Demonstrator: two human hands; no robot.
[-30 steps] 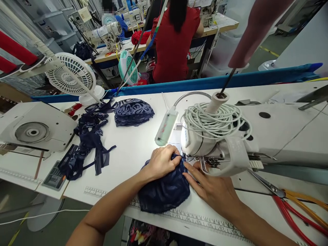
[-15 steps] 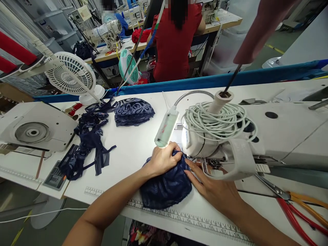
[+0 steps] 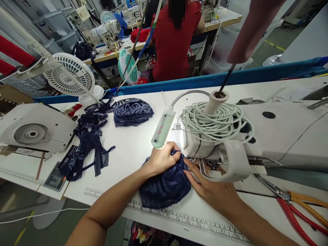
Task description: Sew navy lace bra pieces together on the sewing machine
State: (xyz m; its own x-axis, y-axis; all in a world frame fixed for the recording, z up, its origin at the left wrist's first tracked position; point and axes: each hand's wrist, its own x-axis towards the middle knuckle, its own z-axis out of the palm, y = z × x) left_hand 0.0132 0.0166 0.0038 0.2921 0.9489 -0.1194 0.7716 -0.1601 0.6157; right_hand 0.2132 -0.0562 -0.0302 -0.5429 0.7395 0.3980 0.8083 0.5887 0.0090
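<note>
A dark navy lace fabric piece (image 3: 165,189) lies on the white table in front of the sewing machine (image 3: 194,145). My left hand (image 3: 162,159) grips its upper edge, thumb and fingers closed on the cloth. On the cloth's right edge rest the stretched fingers of my right hand (image 3: 210,186), partly hidden under the machine head. The needle area is covered by the machine. A lit lamp (image 3: 164,129) on a bendy metal neck hangs just above my left hand.
Another navy lace piece (image 3: 133,112) and a heap of navy straps (image 3: 89,143) lie to the left. Scissors with orange handles (image 3: 307,199) and a red-handled tool (image 3: 294,218) lie at right. A coiled pale cord (image 3: 217,121) sits on the machine. A white fan (image 3: 69,73) stands behind; a person in red (image 3: 175,44) sits beyond.
The whole view has shifted very slightly. Both hands and the navy fabric keep practically the same position against the machine.
</note>
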